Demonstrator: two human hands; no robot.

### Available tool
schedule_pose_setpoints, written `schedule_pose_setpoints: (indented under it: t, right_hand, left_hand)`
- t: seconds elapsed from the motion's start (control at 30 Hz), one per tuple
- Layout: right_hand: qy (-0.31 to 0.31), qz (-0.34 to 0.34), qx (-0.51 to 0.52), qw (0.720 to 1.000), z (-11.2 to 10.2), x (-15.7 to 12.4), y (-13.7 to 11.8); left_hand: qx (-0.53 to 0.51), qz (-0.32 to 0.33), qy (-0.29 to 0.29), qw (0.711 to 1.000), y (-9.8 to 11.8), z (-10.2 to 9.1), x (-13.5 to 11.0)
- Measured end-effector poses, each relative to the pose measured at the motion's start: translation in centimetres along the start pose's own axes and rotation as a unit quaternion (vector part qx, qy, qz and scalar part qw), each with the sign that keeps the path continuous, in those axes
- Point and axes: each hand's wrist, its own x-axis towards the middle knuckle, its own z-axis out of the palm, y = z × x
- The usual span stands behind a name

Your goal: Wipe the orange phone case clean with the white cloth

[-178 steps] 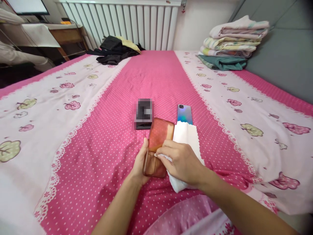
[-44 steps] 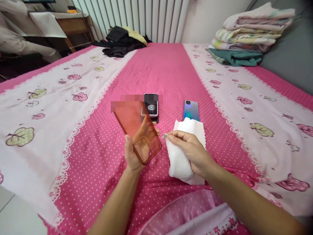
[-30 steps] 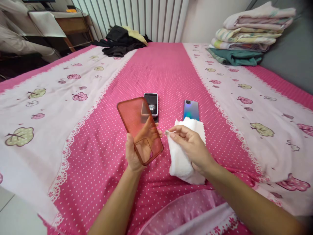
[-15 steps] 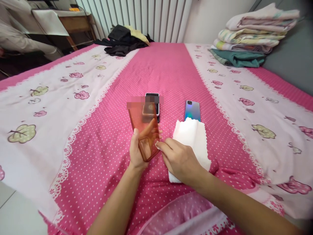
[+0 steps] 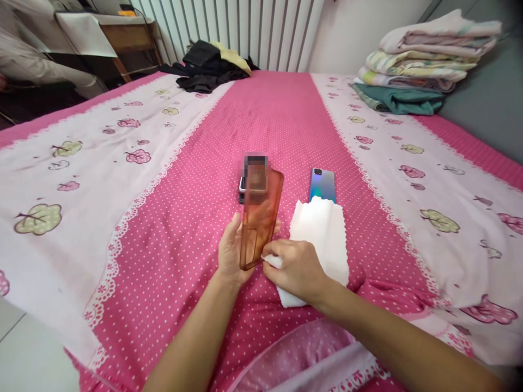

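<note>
My left hand (image 5: 232,253) holds a see-through orange-brown phone case (image 5: 261,218) upright, its camera cutout toward me. The fingers wrap behind it and show through. My right hand (image 5: 296,267) pinches the corner of a white cloth (image 5: 321,226) against the case's lower right edge. The rest of that zigzag-edged cloth hangs down and lies on the bed beside the hand. Just beyond the cloth a blue-violet phone (image 5: 322,184) lies back up, its lower end covered. Behind the case, a dark object with a pale rim (image 5: 242,188) is partly hidden and blurred.
A pink dotted bedspread (image 5: 269,109) with white printed side bands lies under everything. Dark clothes (image 5: 204,65) are heaped at the far left, and folded bedding (image 5: 425,60) is stacked at the far right. A white radiator (image 5: 232,32) stands behind the bed. At far left a person's clothed leg (image 5: 53,73) shows.
The phone case has swung to the right and now leans the other way in my left hand. My right hand has shifted slightly down, and more of the pinched cloth shows at the fingertips.
</note>
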Motion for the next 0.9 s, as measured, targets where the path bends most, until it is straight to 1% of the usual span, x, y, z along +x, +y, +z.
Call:
schedule_pose_setpoints:
  t: [0.07,0.13,0.2,0.27,0.33,0.4,0.57,0.63,0.7,0.8,0.9]
  right_hand:
    - [0.023,0.041,0.078,0.996,-0.1,0.1,-0.2]
    - [0.046,0.075,0.142,0.986,-0.4,0.2,-0.5]
    - [0.054,0.097,0.195,0.975,-0.8,0.4,-0.9]
    - [0.047,0.112,0.235,0.965,-1.1,0.5,-1.3]
    - [0.036,0.126,0.257,0.957,-1.2,0.5,-1.4]
    - [0.028,0.133,0.267,0.954,-1.1,0.3,-1.4]
    - [0.040,0.087,0.256,0.962,-0.8,0.0,-1.3]
    - [0.034,0.085,0.255,0.963,-0.9,0.0,-1.3]
    - [0.026,0.097,0.270,0.958,-1.0,0.0,-1.3]
    - [0.007,0.122,0.328,0.937,-1.0,0.1,-1.1]
    - [-0.023,0.144,0.403,0.903,-0.8,0.1,-0.6]
  left_hand:
    - [0.039,0.032,-0.035,0.998,-0.2,0.1,-0.2]
    - [0.088,0.067,-0.073,0.991,-0.6,0.0,-0.3]
    - [0.127,0.074,-0.094,0.985,-1.2,-0.2,-0.4]
    - [0.136,0.059,-0.072,0.986,-1.9,-0.2,-0.3]
    - [0.120,0.047,-0.019,0.991,-2.4,-0.1,-0.3]
    - [0.096,0.035,0.015,0.995,-2.7,0.1,-0.3]
    - [0.027,0.012,0.049,0.998,-2.3,0.3,-0.3]
    - [0.010,0.008,0.067,0.998,-2.2,0.3,-0.2]
    - [0.003,0.016,0.071,0.997,-2.3,0.3,-0.2]
    - [0.015,0.037,0.061,0.997,-2.8,0.4,-0.2]
    - [0.034,0.056,0.068,0.996,-3.4,0.2,-0.3]
